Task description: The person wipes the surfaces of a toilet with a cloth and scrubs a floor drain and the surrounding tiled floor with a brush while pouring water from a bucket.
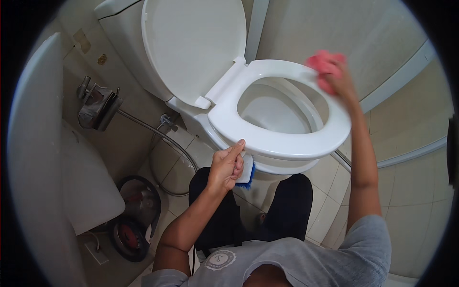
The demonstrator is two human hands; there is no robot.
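Observation:
My right hand (337, 82) is closed on a pink cloth (325, 62), pressed against the far right part of the white toilet seat (282, 143); hand and cloth are slightly blurred. The seat ring lies over the toilet bowl (275, 109), while the lid (196, 48) stands raised behind it. At the seat's near left edge, my left hand (227, 167) is wrapped round a scrub brush (246, 171) with a white body and blue bristles. Its thumb reaches up to the seat's rim, and the fingers hide part of the brush.
On the left wall hangs a metal holder (98, 107) with a flexible hose (158, 131) curving to the tiled floor. Below the white basin (88, 177) sits a dark red and black appliance (136, 210). A curved shower enclosure rail (397, 81) stands at right. My knees flank the bowl's front.

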